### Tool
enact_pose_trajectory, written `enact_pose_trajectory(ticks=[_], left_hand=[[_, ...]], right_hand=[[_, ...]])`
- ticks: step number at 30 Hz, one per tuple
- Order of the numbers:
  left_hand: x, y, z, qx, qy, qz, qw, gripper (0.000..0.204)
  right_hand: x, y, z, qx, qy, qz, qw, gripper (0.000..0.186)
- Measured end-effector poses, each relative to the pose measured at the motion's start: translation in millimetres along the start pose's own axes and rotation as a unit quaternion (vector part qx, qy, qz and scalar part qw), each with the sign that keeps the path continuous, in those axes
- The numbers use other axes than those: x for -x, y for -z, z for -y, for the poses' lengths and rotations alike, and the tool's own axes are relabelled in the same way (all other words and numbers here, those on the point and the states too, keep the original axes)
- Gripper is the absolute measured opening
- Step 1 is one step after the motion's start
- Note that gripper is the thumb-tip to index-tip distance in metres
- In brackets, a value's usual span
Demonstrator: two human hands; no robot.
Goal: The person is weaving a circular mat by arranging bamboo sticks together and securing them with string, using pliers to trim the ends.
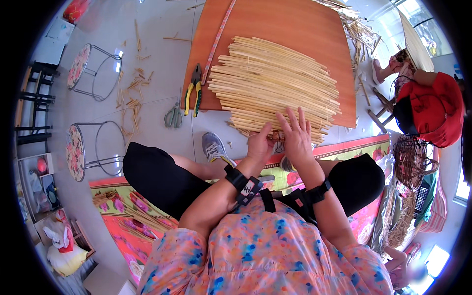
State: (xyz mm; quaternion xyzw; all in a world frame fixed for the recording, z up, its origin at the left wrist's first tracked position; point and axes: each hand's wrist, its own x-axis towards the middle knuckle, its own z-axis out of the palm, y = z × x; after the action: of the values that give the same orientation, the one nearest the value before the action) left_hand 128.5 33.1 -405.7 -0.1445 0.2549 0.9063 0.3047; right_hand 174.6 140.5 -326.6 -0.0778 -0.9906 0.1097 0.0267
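Note:
A mat of pale straw-coloured stalks, laid side by side, rests on an orange-brown board and juts past its near edge. My left hand pinches the mat's near edge, thumb on top and the other fingers curled beneath, partly hidden. Beside it my right hand lies with fingers stretched out flat over the nearest stalks. Left of the mat are yellow-handled pliers and a pink patterned strip on the board. Grey-green scissors lie on the floor by its corner.
The board sits ahead of my knees. Stalk offcuts litter the tiled floor. Two round stools stand at left. A flowered cloth lies under my legs, with loose stalks on it. A person in red sits at right, near more stalks.

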Motion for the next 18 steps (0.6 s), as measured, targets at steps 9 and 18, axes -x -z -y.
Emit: enact_pose_trajectory(ticks=[9, 18], left_hand=[[12.5, 13.9, -10.8, -0.007, 0.21, -0.025, 0.977, 0.041], [9.1, 32.1, -7.7, -0.051, 0.169, -0.073, 0.982, 0.033]], right_hand=[[6.2, 12.3, -21.0, 0.01, -0.015, 0.071, 0.997, 0.074], [-9.4, -14.0, -42.9, -0.086, -0.014, 0.055, 0.995, 0.046]])
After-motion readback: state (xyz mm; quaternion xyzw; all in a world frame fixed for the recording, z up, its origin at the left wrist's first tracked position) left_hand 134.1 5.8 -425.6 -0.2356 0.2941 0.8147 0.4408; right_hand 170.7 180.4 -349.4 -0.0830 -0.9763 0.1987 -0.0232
